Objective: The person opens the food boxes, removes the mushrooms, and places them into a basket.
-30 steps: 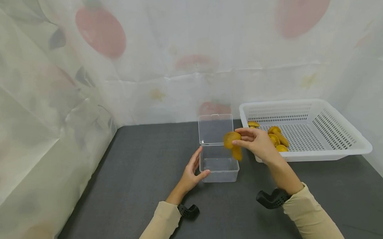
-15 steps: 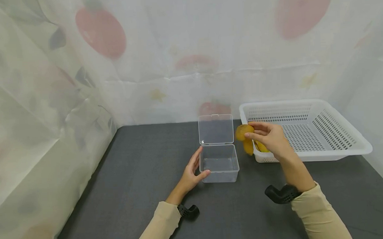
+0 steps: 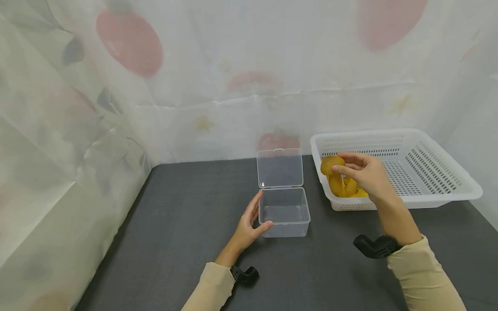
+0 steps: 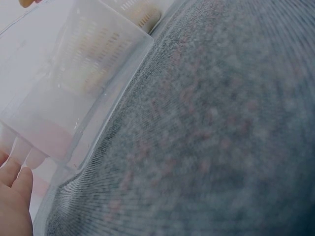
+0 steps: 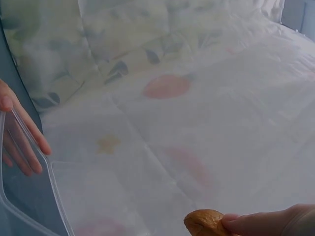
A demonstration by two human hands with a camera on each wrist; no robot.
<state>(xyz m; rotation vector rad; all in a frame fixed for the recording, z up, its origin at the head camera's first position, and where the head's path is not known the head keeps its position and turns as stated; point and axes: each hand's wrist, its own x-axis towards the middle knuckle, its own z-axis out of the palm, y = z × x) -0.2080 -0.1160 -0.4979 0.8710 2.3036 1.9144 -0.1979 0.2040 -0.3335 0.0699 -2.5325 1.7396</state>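
Between thumb and fingers, my right hand (image 3: pixel 369 175) pinches a yellow-brown mushroom (image 3: pixel 332 164) by its cap, stem downward, over the left end of a white basket (image 3: pixel 440 198). In the right wrist view the mushroom (image 5: pixel 204 222) shows only in part, at the bottom edge. Several more mushrooms (image 3: pixel 359 193) lie in the basket, partly hidden by the hand and the held one. My left hand (image 3: pixel 246 228) touches the left side of a clear plastic box (image 3: pixel 285 230), fingers nearly straight, thumb at the front rim. Nothing is visible inside the box; its hinged lid (image 3: pixel 280 168) stands raised.
Dark grey cloth covers the table (image 3: pixel 185 222). A patterned, whitish curtain (image 3: pixel 213 74) hangs behind the table and along both sides. The basket stands just right of the box, a narrow gap between them. Black wrist devices (image 3: pixel 377 247) sit on both forearms.
My right hand has moved right with the mushroom, from above the box's right edge to over the basket's left end. The left hand and the box have stayed in place.
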